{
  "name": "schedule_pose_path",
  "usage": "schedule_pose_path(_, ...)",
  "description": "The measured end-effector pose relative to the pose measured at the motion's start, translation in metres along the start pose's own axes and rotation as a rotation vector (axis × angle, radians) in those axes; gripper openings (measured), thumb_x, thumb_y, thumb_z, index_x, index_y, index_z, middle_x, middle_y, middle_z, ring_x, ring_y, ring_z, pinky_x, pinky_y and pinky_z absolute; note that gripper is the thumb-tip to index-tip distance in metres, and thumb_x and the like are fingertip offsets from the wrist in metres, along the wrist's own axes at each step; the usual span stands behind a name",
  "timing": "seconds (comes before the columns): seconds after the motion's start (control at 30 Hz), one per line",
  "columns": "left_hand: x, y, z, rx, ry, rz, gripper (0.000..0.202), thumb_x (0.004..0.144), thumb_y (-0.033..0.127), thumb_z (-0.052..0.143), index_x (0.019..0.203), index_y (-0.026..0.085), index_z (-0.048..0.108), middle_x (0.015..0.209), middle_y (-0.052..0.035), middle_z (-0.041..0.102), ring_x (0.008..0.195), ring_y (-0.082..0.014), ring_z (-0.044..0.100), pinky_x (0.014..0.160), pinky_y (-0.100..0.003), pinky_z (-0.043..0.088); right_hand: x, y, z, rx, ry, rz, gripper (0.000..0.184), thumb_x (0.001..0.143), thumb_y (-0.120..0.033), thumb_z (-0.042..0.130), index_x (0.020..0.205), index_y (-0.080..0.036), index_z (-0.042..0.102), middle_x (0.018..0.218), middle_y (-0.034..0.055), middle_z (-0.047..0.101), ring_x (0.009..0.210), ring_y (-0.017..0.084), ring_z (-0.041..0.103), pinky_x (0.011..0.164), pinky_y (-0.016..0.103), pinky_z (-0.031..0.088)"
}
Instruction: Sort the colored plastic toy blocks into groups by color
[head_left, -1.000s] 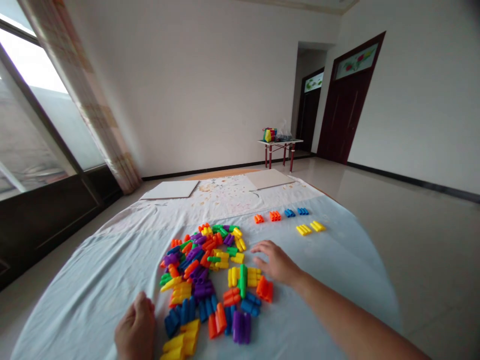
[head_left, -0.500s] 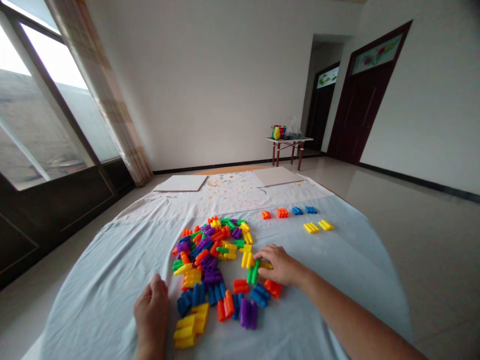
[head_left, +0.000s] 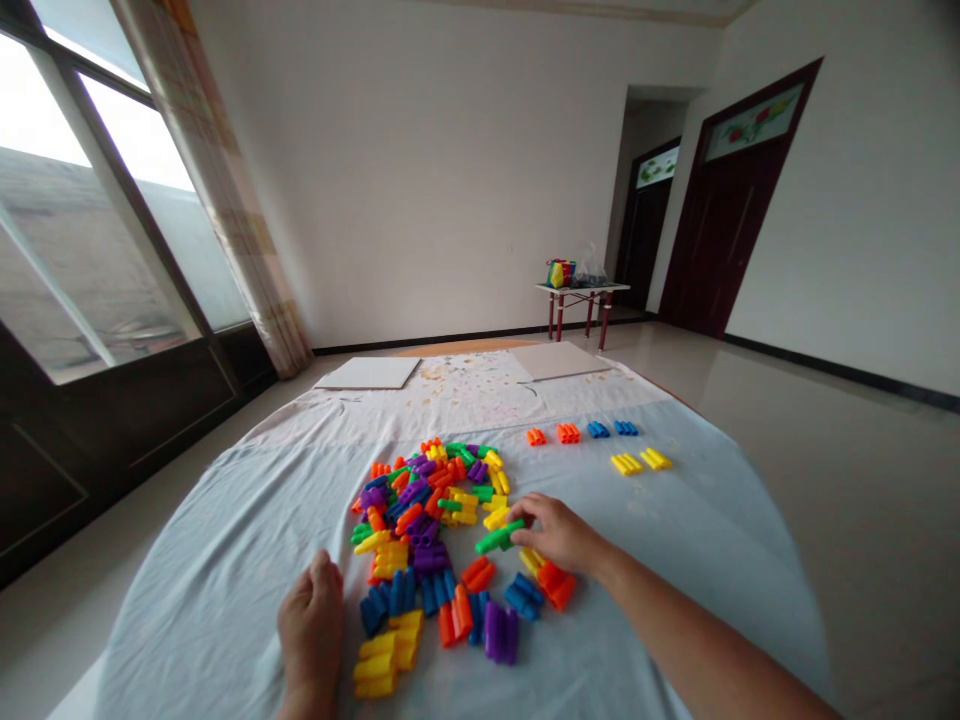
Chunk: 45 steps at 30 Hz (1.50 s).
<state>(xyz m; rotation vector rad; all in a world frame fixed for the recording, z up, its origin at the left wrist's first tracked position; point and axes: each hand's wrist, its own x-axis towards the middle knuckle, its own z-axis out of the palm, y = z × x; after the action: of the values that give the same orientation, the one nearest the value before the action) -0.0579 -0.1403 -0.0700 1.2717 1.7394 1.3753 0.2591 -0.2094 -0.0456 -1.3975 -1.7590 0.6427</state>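
A heap of coloured plastic blocks [head_left: 431,520] lies on a pale blue cloth [head_left: 225,540]. My right hand [head_left: 559,535] pinches a green block [head_left: 499,539] and holds it just above the heap's right edge. My left hand [head_left: 311,625] rests on the cloth at the heap's near left, fingers curled, beside a yellow block [head_left: 382,660]. Orange blocks [head_left: 551,435], blue blocks [head_left: 611,429] and yellow blocks [head_left: 640,462] sit sorted in pairs to the far right.
Two white boards [head_left: 367,373] [head_left: 559,360] lie at the cloth's far end. A small red-legged table [head_left: 581,295] with bags stands by the back wall near dark doors [head_left: 720,230]. A window and curtain [head_left: 217,200] run along the left.
My right hand closed on the green block and lifted it off the heap. The view shifted slightly, and my left hand stayed on the cloth.
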Motion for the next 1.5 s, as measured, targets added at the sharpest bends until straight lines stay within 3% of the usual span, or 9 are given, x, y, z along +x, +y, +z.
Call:
schedule_pose_path(0.13,-0.002,0.004,-0.005,0.066,0.048,0.059,0.042,0.081,0.052,0.036,0.053,0.021,0.041,0.044,0.0032,0.038,0.048,-0.0127,0.038,0.050,-0.026,0.032,-0.001,0.001,0.006,0.392,-0.038,0.107,0.028,0.081,-0.040,0.060,0.095,-0.017,0.059,0.083,0.0021,0.064,0.076,0.016,0.060,0.071,0.029,0.046)
schedule_pose_path(0.27,-0.017,0.041,-0.004,0.165,0.010,0.290,0.036,0.080,0.050,0.039,0.067,0.020,0.054,0.060,0.0004,0.055,0.061,-0.0159,0.051,0.057,-0.027,0.038,-0.003,-0.003,0.008,0.571,-0.063,0.166,0.039,0.079,-0.054,0.058,0.091,-0.017,0.058,0.076,-0.0002,0.062,0.065,0.013,0.056,0.063,0.026,0.043)
schedule_pose_path(0.43,-0.056,0.093,0.034,-0.061,-0.514,0.295,0.044,0.071,0.054,0.058,0.096,0.019,0.063,0.091,-0.0071,0.065,0.081,-0.0210,0.060,0.069,-0.030,0.047,-0.005,-0.015,0.004,0.582,-0.107,0.152,0.046,0.081,-0.060,0.052,0.089,-0.015,0.057,0.070,0.0011,0.063,0.056,0.010,0.051,0.055,0.023,0.037)
schedule_pose_path(0.63,-0.085,0.082,0.085,-0.309,-0.983,0.073,0.051,0.071,0.056,0.061,0.099,0.013,0.060,0.072,-0.0043,0.060,0.067,-0.0155,0.057,0.060,-0.026,0.045,-0.011,-0.022,0.003,0.541,-0.190,0.092,0.049,0.084,-0.062,0.045,0.091,-0.016,0.058,0.067,0.0015,0.063,0.055,0.012,0.054,0.051,0.023,0.038)
schedule_pose_path(0.87,-0.092,0.072,0.092,-0.224,-0.917,-0.020,0.055,0.060,0.060,0.067,0.085,0.012,0.060,0.061,0.0007,0.052,0.052,-0.0092,0.045,0.048,-0.021,0.036,-0.012,-0.019,-0.003,0.417,-0.029,0.066,0.046,0.081,-0.054,0.056,0.105,-0.016,0.056,0.092,0.0062,0.064,0.079,0.018,0.059,0.069,0.029,0.046)
schedule_pose_path(1.13,-0.107,0.082,0.088,-0.003,-0.914,0.167,0.029,0.070,0.039,0.061,0.079,0.012,0.062,0.058,0.0028,0.049,0.052,-0.0084,0.039,0.048,-0.021,0.030,-0.009,-0.013,0.007,0.606,-0.014,0.166,0.028,0.070,-0.030,0.067,0.092,-0.016,0.057,0.075,-0.0015,0.059,0.069,0.013,0.054,0.066,0.025,0.042)
schedule_pose_path(1.27,-0.112,0.083,0.083,0.087,-1.004,0.169,0.030,0.072,0.038,0.059,0.084,0.012,0.065,0.064,0.0002,0.056,0.057,-0.0110,0.047,0.051,-0.022,0.034,-0.002,-0.004,0.002,0.633,0.184,0.222,0.031,0.072,-0.036,0.064,0.094,-0.016,0.058,0.071,-0.0028,0.055,0.059,0.010,0.048,0.055,0.022,0.038)
schedule_pose_path(1.37,-0.099,0.082,0.079,0.173,-0.875,0.213,0.046,0.076,0.050,0.052,0.098,0.011,0.065,0.070,-0.0035,0.062,0.064,-0.0160,0.055,0.057,-0.025,0.041,0.001,0.003,-0.004,0.666,0.304,0.287,0.035,0.072,-0.043,0.062,0.093,-0.016,0.056,0.068,-0.0038,0.054,0.050,0.008,0.042,0.047,0.021,0.032)
schedule_pose_path(1.5,-0.074,0.083,0.075,0.215,-0.645,0.346,0.054,0.072,0.054,0.056,0.107,0.013,0.064,0.106,-0.0126,0.064,0.101,-0.0257,0.057,0.088,-0.036,0.043,-0.002,0.002,-0.004,0.720,0.225,0.298,0.033,0.071,-0.043,0.064,0.088,-0.016,0.054,0.067,-0.0032,0.056,0.054,0.009,0.048,0.047,0.020,0.032)
